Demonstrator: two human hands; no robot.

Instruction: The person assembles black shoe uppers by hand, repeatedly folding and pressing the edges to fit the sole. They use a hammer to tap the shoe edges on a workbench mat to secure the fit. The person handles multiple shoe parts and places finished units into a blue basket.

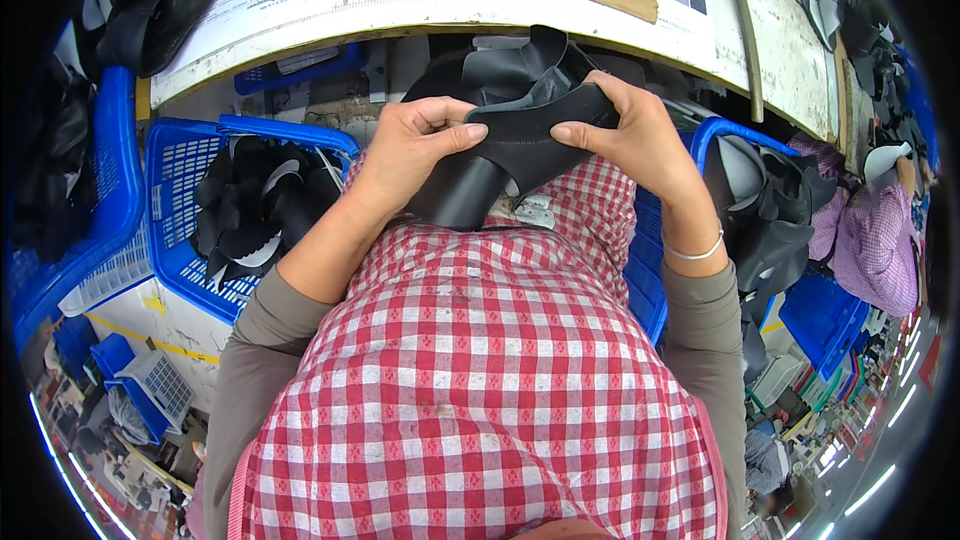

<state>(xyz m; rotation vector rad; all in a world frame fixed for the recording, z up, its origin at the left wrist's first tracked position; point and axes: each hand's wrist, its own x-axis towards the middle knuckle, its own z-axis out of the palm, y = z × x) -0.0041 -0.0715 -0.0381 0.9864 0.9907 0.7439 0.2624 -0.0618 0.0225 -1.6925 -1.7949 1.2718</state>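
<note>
While black piece (522, 148) hangs over checked apron (460, 360), left fingers (458, 138) and right fingers (582, 137) pinch it.

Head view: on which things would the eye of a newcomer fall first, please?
Most striking is the red-and-white checked apron, filling the lower middle. Just above it, the left hand and right hand hold a black piece between them. At the picture's left stands a blue basket with dark pieces inside.
</note>
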